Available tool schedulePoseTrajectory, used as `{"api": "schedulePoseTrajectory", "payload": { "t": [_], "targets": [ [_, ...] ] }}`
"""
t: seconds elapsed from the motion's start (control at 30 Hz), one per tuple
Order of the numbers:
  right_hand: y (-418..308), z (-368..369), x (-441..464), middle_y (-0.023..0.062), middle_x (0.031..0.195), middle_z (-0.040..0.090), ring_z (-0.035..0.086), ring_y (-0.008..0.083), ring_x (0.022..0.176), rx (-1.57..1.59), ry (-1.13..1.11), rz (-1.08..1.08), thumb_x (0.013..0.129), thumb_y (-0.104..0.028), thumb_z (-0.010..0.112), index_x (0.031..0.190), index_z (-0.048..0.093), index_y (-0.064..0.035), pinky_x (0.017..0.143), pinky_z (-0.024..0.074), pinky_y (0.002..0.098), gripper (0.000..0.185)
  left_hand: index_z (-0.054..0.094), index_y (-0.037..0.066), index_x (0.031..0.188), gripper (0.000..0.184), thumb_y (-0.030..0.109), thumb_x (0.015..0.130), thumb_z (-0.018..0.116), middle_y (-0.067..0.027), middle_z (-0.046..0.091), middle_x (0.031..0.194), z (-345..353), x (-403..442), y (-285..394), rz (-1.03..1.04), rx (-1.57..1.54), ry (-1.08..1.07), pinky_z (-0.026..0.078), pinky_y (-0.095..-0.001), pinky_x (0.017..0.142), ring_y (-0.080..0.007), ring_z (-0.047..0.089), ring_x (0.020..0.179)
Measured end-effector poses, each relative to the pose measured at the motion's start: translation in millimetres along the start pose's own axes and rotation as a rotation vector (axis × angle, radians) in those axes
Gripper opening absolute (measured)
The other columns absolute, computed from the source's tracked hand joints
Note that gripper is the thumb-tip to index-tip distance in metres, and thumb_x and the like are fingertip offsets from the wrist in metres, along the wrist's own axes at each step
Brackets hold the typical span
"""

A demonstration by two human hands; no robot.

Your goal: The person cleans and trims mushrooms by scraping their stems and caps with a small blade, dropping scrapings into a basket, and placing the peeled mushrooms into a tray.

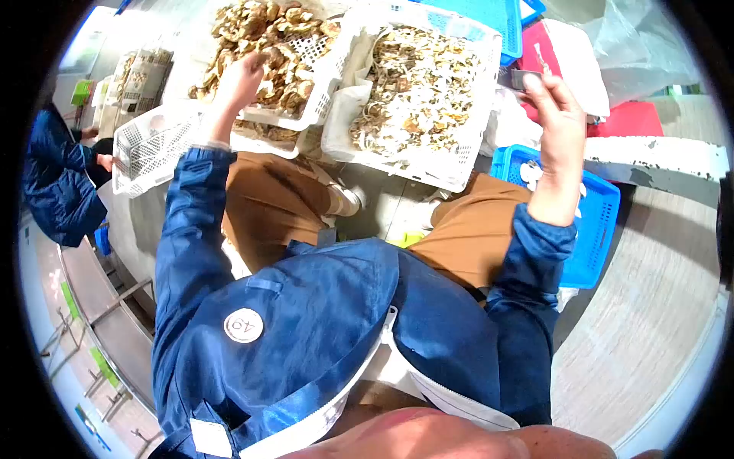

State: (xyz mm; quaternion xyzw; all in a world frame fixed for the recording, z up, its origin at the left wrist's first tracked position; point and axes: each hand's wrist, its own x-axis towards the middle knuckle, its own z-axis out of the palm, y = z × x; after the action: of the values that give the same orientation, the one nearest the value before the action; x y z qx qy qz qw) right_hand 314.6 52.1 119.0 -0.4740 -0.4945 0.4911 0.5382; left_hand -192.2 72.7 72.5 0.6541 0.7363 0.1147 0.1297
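Note:
My left hand (243,80) is over a white basket heaped with brown mushrooms (287,88), its fingers curled together at the pile. Whatever lies between those fingertips is hidden among the mushrooms. Raised on the right, my right hand (556,107) pinches a small dark flat piece with a straight edge (526,79), perhaps a blade; its kind is unclear. Between the hands, a white basket (466,172) holds many small pale and brown mushroom pieces (417,96). Below my right hand, a blue basket (600,237) contains a few white pieces, partly covered by my forearm.
Another person in a blue jacket (61,172) touches a white perforated basket (149,153) on the left. Blue trays (474,19) and a red item (631,120) are at the back right. A worn white bar (657,157) runs along the right.

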Motion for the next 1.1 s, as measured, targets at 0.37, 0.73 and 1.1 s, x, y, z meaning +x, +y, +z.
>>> {"api": "schedulePoseTrajectory", "payload": {
  "t": [0.37,0.73,1.1],
  "targets": [
    [66,65,7,0.0000,0.072,0.063,0.056,0.0050,0.063,-0.047,-0.083,0.206,0.090,-0.017,0.070,0.086,0.067,-0.0031,0.058,0.0451,0.0196,0.014,0.064,0.002,0.117,0.041,0.029,0.087,0.061,-0.0223,0.068,0.106,7,65,-31,-0.073,0.284,-0.252,0.052,-0.0401,0.086,-0.0330,0.067,0.097],
    [88,73,17,-0.0033,0.071,0.062,0.052,0.0028,0.065,-0.168,-0.114,0.163,0.089,-0.019,0.071,0.086,0.068,-0.0028,0.058,0.0407,0.0193,0.017,0.049,-0.009,0.124,0.066,0.035,0.082,0.073,-0.0291,0.062,0.113,43,63,-49,-0.156,0.330,-0.233,0.051,-0.0412,0.089,-0.0367,0.063,0.106],
    [85,70,14,-0.0034,0.070,0.060,0.051,0.0035,0.063,-0.111,-0.148,0.122,0.088,-0.018,0.071,0.086,0.067,-0.0028,0.058,0.0404,0.0202,0.016,0.056,0.001,0.120,0.041,0.017,0.086,0.073,-0.0112,0.067,0.105,-13,29,-34,-0.211,-0.174,-0.096,0.055,-0.0307,0.080,-0.0173,0.065,0.097]
  ]
}}
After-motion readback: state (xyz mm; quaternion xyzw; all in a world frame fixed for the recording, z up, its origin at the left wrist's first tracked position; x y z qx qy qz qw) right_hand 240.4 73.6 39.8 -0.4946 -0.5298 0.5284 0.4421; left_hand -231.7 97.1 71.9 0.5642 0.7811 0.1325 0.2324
